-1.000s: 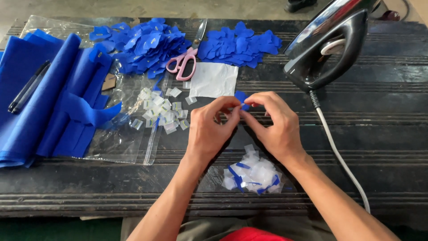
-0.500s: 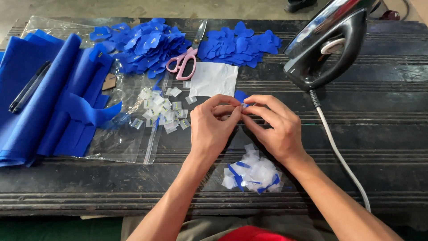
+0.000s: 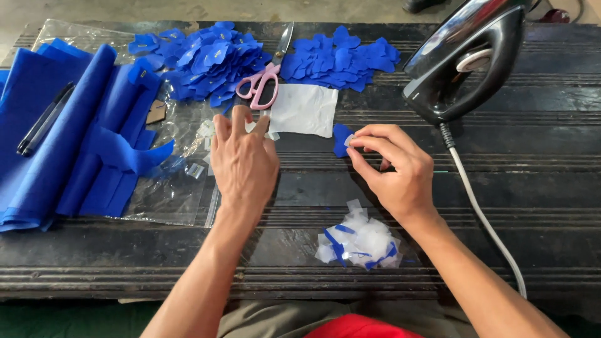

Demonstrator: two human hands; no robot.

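Observation:
My right hand (image 3: 393, 166) pinches a small blue fabric piece (image 3: 340, 139) with a little clear square on it, held just above the dark table. My left hand (image 3: 243, 158) hovers flat over the small clear squares (image 3: 201, 131) lying on a clear plastic sheet, fingers spread, holding nothing that I can see. A white paper sheet (image 3: 303, 110) lies between the two hands, a little farther back. Close to me sits a heap of white and blue scraps (image 3: 359, 243), below my right wrist.
Pink-handled scissors (image 3: 261, 82) lie between two piles of blue cut pieces (image 3: 200, 57) (image 3: 343, 59). A black iron (image 3: 469, 59) stands at the right, its white cord (image 3: 485, 222) trailing toward me. Folded blue cloth (image 3: 62, 144) and a black pen (image 3: 44, 119) lie on the left.
My hands were together over the blue piece. My left hand has let go and moved left to the clear squares; my right hand keeps the blue piece.

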